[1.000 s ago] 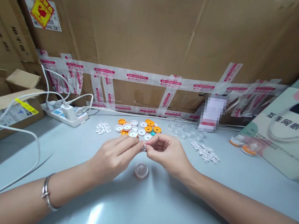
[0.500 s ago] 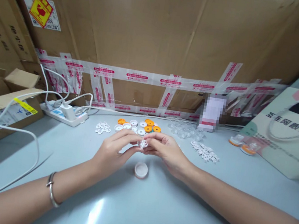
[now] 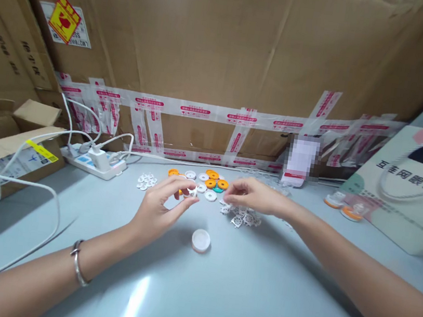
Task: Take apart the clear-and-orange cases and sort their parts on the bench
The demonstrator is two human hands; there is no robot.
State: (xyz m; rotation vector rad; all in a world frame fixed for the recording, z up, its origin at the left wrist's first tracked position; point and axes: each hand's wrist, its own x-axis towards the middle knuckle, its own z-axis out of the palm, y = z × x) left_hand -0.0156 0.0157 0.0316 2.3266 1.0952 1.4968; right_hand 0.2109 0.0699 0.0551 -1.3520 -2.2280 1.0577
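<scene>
My left hand (image 3: 163, 204) pinches a small white plastic piece (image 3: 193, 191) between thumb and fingertips, above the table. To its right, my right hand (image 3: 249, 194) is closed, fingertips pointing down at the edge of a pile of white wheel-shaped plastic parts (image 3: 244, 218). Whether anything is between those fingertips is hidden. A round white cap (image 3: 200, 241) lies in front of and between the hands. Behind my left fingers sit several white rings (image 3: 210, 195) and orange rings (image 3: 212, 175), with one green ring (image 3: 218, 190) among them.
Small white pieces (image 3: 147, 181) lie at left, near a power strip (image 3: 95, 163) with white cables. Clear plastic parts (image 3: 247, 171) are partly behind my right hand. Two orange-based pieces (image 3: 352, 214) stand beside a paper bag (image 3: 405, 207). A large cardboard box (image 3: 196, 46) walls the back.
My hands have come apart. The left keeps the small white piece, while the right has moved right and slightly back to the wheel-shaped parts. The cap stays in place.
</scene>
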